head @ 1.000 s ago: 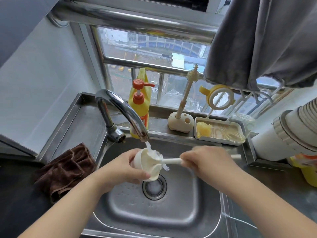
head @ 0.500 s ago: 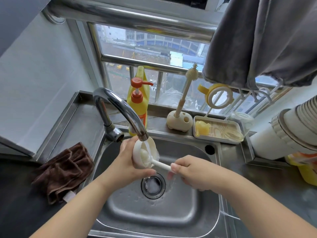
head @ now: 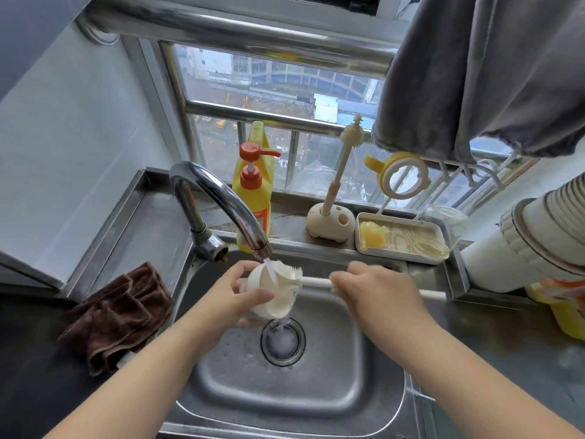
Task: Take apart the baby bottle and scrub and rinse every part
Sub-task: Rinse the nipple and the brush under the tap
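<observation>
Left hand (head: 235, 293) grips a cream-white rounded plastic bottle part (head: 269, 296), thumb across the front and fingers curled behind, holding it over the stainless steel sink basin (head: 285, 391) just above the round metal drain (head: 282, 340). Part sits directly under the spout of the curved chrome faucet (head: 218, 201); a thin stream of water (head: 269, 269) runs onto it & drips off toward the drain. Right hand (head: 376, 291) is closed round the long white brush handle (head: 316, 282), w/ the handle's far end sticking out past the hand to the right. White bristle head (head: 289, 274) is pushed into the part's opening, a few bristles showing at the rim. Hand is a bit motion-blurred, so exact finger placement can't be read. On the ledge behind the sink: yellow dish-soap bottle w/ orange pump (head: 253, 191), cream brush stand holding an upright spiky silicone brush (head: 335, 198), white rectangular tray (head: 402, 258) w/ a yellow silicone piece & clear parts inside, and a yellow-and-white ring w/ a handle (head: 403, 175) propped above it. Crumpled brown cloth (head: 117, 315) lies on the dark counter left of the sink. Grey fabric (head: 490, 68) hangs at upper right, in front of the window.
</observation>
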Available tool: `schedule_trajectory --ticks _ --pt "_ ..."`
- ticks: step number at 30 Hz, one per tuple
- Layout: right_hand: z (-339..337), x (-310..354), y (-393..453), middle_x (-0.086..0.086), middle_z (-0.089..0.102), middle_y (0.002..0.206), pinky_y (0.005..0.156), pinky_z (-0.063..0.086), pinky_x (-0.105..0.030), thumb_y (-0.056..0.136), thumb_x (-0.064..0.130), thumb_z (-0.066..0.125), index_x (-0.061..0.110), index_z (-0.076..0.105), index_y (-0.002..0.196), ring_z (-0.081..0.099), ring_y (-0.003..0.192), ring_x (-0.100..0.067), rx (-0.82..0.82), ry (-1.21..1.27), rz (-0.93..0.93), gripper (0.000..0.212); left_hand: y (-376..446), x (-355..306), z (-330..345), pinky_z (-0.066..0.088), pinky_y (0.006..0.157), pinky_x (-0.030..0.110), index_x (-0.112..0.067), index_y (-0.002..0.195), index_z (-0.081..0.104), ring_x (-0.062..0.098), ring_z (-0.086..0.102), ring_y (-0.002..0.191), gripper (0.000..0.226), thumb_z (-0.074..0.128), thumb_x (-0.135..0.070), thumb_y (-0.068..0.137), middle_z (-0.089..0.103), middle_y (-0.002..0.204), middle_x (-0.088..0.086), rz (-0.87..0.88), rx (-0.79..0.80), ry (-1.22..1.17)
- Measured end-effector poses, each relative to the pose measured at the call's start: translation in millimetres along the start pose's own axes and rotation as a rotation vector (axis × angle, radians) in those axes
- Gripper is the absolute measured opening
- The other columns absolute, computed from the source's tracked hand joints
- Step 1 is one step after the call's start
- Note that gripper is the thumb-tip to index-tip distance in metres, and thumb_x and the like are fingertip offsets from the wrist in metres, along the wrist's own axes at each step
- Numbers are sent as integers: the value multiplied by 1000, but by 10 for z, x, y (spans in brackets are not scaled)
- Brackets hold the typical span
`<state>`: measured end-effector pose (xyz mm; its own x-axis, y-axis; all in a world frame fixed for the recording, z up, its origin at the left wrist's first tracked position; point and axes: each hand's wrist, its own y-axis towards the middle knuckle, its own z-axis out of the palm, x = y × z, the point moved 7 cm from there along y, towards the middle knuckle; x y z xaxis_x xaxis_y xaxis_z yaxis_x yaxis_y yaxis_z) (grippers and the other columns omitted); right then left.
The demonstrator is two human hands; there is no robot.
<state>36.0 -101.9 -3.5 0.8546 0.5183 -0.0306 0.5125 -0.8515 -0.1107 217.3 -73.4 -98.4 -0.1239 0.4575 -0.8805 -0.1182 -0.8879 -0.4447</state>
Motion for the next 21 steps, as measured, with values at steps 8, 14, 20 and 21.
schedule_trajectory --ticks 8,14,20,21 --pt "384 190 -194 7 48 68 60 36 -32 99 36 37 24 56 87 50 70 -18 351 505 91 25 21 -31 30 57 71 35 -24 115 59 22 68 90 75 86 -35 45 65 106 9 74 -54 13" --pt "620 -6 -330 9 47 65 51 32 -21 100 32 35 30 59 86 41 53 -6 453 772 283 28 4 -72 30 36 81 12 -35 128 49 -3 46 95 80 85 -48 57 40 111 -5 149 -228 640" --pt "901 -291 -660 9 49 63 56 36 -26 98 33 37 24 62 90 46 58 -9 345 823 568 28 -30 125 306 40 74 23 -20 109 43 16 49 100 73 87 -44 56 48 107 -3 126 -240 787" --pt "918 -302 -698 8 47 61 56 35 -27 98 35 40 20 62 87 45 57 -10 314 854 594 29 -21 179 378 40 81 24 -21 115 44 16 47 106 76 87 -42 56 48 111 -4 118 -222 788"
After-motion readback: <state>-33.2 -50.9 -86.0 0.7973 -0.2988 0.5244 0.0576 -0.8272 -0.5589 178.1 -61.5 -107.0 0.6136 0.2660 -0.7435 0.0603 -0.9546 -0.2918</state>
